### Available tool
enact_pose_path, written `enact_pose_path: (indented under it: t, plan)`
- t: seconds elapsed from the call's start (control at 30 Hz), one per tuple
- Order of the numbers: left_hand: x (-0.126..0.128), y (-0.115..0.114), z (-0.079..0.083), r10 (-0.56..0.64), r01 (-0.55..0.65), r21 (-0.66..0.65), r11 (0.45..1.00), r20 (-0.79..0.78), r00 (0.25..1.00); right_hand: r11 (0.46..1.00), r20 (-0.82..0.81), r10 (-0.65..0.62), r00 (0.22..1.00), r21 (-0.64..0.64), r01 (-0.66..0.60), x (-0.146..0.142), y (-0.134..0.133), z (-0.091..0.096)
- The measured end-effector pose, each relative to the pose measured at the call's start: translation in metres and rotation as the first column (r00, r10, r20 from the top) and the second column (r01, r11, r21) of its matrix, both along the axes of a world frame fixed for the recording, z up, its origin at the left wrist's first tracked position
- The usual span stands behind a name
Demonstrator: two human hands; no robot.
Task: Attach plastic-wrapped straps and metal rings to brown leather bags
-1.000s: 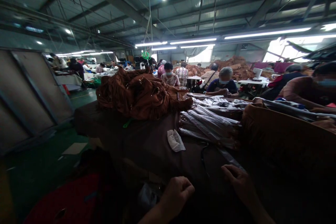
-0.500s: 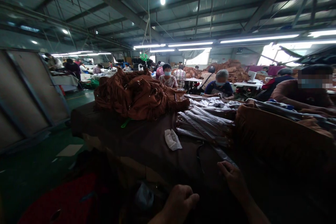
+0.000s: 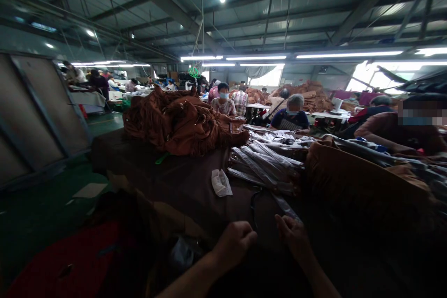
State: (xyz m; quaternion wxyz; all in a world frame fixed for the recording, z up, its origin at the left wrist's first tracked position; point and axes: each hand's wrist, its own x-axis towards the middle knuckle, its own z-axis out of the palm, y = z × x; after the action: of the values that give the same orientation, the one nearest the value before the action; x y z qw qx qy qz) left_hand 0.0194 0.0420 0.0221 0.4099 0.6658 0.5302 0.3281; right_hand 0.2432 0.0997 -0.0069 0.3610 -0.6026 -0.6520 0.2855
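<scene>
Leftward, noted fringed brown fabric pile [image 3: 185, 121] on dark-covered table [image 3: 188, 177]; next left hand [image 3: 234, 242], fingers curled, contents not discernible; then black cord [image 3: 252, 205], plastic-wrapped strap [image 3: 284, 204] lying on table, and just beside it right hand [image 3: 291, 235], thumb near forefinger, unclear whether pinching anything. Judged strap light, pliable, slick; best held near free end.

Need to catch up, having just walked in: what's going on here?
A person's left hand is curled above a dark table, and their right hand is beside the near end of a pale strip. It is too dark to tell whether either hand holds anything. Farther ahead lie a bundle of pale strips and a heap of brown cloth. Other people are beyond the table.
</scene>
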Motion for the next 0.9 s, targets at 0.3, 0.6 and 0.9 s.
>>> enact_pose_path:
  t: [0.3,0.6,0.9]
  plan:
    - [-0.011,0.119,0.030,0.102,-0.024,0.200,0.979,-0.390,0.915,0.995,0.224,0.092,0.970,0.008,-0.096,-0.001,0.037,0.042]
    - [-0.010,0.184,0.016,-0.045,0.093,0.057,0.994,-0.561,0.827,0.953,0.573,0.160,0.804,0.124,-0.278,-0.020,0.117,0.047]
    - [-0.016,0.259,0.035,-0.154,0.149,-0.053,0.987,-0.532,0.832,0.978,0.735,0.069,0.674,0.084,-0.191,0.014,0.181,0.053]
